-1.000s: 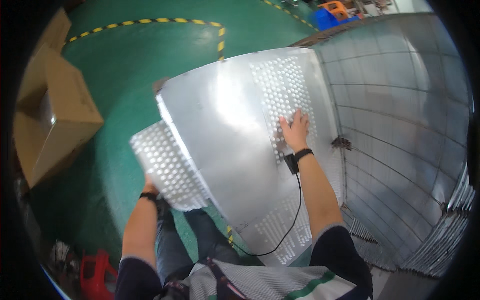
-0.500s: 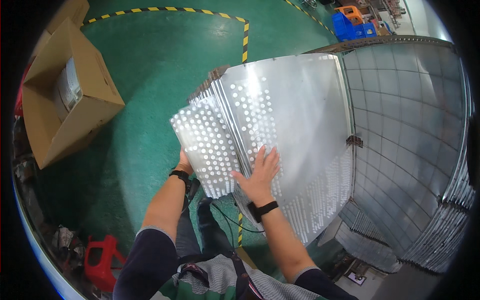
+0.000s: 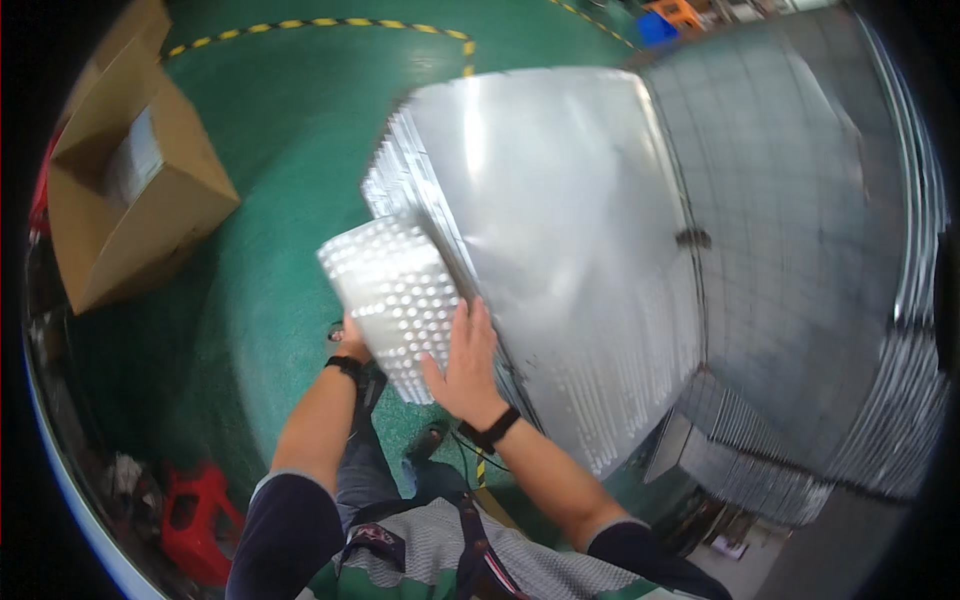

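At the far left, an open cardboard box (image 3: 170, 238) stands on the green floor with a pale flat pack (image 3: 136, 160) inside; a red plastic stool (image 3: 200, 525) is nearer the person. The left hand (image 3: 352, 342) is at the lower left edge of a silvery dotted panel (image 3: 395, 285), its fingers hidden beneath, so I cannot tell how they close. The panel lies tilted just left of a large stack of silvery sheets (image 3: 560, 190), in front of the person. The right hand (image 3: 468, 375) rests at the panel's right edge, thumb spread away from fingers that point forward. Further right, a brown clip (image 3: 693, 238) sits at the stack's right edge, beside a tall grey panel (image 3: 775, 220) with grid lines.
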`<state>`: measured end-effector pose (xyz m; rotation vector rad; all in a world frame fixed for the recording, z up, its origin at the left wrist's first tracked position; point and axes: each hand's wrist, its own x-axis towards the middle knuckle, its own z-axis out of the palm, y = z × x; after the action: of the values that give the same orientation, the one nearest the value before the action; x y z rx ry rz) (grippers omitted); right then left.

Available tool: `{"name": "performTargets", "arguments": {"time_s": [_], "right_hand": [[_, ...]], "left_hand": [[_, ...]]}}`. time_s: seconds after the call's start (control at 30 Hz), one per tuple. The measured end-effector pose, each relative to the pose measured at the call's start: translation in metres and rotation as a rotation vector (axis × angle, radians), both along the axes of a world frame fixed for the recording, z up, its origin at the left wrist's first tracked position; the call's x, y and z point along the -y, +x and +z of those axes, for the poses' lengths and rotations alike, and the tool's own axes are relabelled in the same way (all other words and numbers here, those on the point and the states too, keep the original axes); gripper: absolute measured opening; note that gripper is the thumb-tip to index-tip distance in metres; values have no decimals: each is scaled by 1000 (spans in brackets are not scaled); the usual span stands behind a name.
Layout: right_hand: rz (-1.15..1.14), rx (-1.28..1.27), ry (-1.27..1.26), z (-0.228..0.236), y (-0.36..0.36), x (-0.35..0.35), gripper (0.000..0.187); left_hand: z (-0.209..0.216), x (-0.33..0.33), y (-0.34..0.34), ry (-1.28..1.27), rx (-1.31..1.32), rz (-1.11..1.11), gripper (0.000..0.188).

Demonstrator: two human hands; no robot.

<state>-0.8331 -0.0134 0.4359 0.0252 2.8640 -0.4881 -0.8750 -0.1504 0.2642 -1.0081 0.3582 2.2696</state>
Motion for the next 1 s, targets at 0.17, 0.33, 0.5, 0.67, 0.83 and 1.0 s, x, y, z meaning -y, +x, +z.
{"name": "performTargets", "arguments": {"time_s": [0.17,0.33,0.5,0.67,0.83,1.0], "right_hand": [[59,39,-318,-8,55,-37,85],[41,-123,-271,-12,135,-177,73],[-153,-83,178,-49,92,-289,76],[-68,51,228,-56,99,-257,86],[-40,6,167,-53,123,-148,89],[-69,32,216,-51,151,-97,91]], "left_hand": [[-29,-28,69,140,-163,-107,66],[-74,-84,172,208,-209,-162,66],[-121,-60,162,220,-213,-179,66],[-116,-69,169,160,-103,-124,66],[-99,-83,155,181,9,-14,64],[-95,-66,156,179,-5,16,60]]}}
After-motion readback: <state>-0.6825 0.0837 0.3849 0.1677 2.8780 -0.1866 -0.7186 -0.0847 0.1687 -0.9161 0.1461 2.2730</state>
